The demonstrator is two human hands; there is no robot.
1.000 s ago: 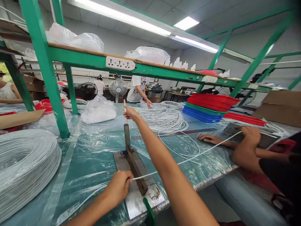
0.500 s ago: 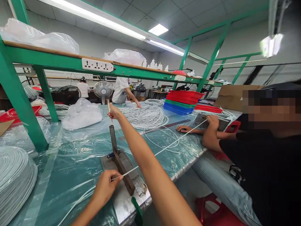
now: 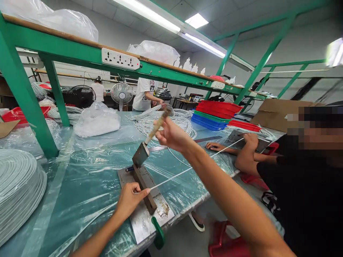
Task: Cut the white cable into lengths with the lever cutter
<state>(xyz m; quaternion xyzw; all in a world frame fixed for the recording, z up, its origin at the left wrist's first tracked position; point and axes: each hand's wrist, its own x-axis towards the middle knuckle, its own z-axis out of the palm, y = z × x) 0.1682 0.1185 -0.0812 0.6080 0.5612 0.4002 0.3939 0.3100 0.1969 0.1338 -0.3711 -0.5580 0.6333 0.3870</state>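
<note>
- We are pinching 1 white cable with our left hand, over the cutter at the worktop's near edge.
- Our right hand is clasping the handle (tilted rightward).

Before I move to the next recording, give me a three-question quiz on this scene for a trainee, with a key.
1. True or false: the left hand pinches the thin, round white cable between thumb and fingers.
2. Multiple choice: in the red-topped stack of rectangular plastic trays, which colour is lowest? (a) red (b) green (c) blue
3. Short answer: which hand is on the slim, pale handle of the flat grey metal lever?

Key:
1. True
2. (c) blue
3. The right hand
</note>
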